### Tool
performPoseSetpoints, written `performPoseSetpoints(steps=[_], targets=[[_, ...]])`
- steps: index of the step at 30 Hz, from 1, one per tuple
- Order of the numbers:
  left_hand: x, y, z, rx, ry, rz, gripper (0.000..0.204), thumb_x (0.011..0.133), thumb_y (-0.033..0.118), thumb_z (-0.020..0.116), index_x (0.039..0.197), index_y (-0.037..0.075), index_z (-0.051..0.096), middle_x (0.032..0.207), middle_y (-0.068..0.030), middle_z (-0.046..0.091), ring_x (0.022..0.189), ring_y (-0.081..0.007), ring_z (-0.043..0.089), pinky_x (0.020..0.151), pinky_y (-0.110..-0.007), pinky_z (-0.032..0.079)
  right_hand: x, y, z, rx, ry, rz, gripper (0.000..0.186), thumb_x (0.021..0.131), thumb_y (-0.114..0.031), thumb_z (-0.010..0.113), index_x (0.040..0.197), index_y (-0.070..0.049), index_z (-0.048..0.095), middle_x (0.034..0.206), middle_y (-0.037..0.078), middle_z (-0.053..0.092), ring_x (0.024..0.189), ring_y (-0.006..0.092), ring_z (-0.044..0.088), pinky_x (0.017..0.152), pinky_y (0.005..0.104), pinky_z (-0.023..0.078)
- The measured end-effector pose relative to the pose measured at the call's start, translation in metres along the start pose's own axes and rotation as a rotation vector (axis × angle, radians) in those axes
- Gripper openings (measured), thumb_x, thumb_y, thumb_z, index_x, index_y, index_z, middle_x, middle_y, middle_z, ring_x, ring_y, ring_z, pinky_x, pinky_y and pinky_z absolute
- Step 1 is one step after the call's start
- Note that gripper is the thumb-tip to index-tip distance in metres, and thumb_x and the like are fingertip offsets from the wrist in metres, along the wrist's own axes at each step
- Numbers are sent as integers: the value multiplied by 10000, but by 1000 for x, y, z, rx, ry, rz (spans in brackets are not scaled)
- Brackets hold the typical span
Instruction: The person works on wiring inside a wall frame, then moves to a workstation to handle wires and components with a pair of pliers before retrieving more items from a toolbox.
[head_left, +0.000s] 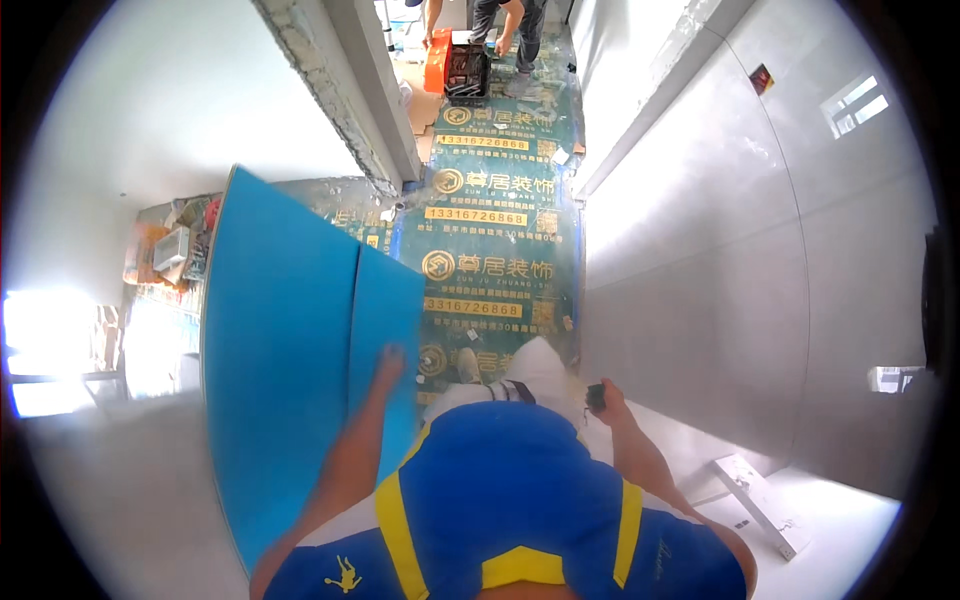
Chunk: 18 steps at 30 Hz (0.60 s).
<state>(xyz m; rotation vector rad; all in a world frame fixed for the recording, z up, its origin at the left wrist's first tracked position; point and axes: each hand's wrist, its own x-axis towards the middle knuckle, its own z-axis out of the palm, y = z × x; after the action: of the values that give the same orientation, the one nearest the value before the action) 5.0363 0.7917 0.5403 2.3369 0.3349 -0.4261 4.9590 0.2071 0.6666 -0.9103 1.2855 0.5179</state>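
My left hand (391, 360) is in front of a tall panel covered in bright blue (285, 340), its blurred fingers hard to make out. Whether it touches the panel cannot be told. A seam runs down the blue face, which leans upright along my left side. On the other side, my right hand (613, 404) is closed around a small black block-like object (597, 397), low beside my leg. My light trousers and one shoe (468, 364) show between the hands.
Printed green floor covering (500, 225) runs down the passage between walls. Grey tiled wall (690, 320) stands to the right, with a long white box (762, 507) near it. Ahead, another person (512, 25) bends by a black toolbox (467, 75) with an orange lid. Clutter (175, 245) lies left.
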Motion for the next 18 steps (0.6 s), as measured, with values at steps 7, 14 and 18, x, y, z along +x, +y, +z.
performPoseSetpoints(steps=[7, 14, 18], targets=[[209, 305, -104, -582, -78, 12, 322, 968, 325, 545, 1088, 35, 616, 942, -85, 671, 739, -154, 642, 588, -301, 509, 64, -101, 38, 271, 105, -38, 411, 917, -486, 502, 958, -88, 590, 787, 89, 618, 675, 235, 607, 556, 345, 466], [223, 179, -47, -31, -271, -327, 265, 934, 278, 545, 919, 33, 646, 816, -106, 665, 694, -228, 651, 600, -391, 529, 153, -310, 180, -45, 10, -229, 364, 926, -417, 522, 836, -70, 580, 666, 91, 580, 540, 224, 586, 464, 346, 462], [185, 115, -28, 55, -510, -495, 212, 847, 233, 578, 841, 75, 718, 806, -158, 692, 708, -323, 666, 648, -480, 523, 181, -442, 285, -301, 25, -252, 352, 903, -400, 599, 835, -55, 598, 623, 88, 579, 444, 200, 543, 404, 329, 418]])
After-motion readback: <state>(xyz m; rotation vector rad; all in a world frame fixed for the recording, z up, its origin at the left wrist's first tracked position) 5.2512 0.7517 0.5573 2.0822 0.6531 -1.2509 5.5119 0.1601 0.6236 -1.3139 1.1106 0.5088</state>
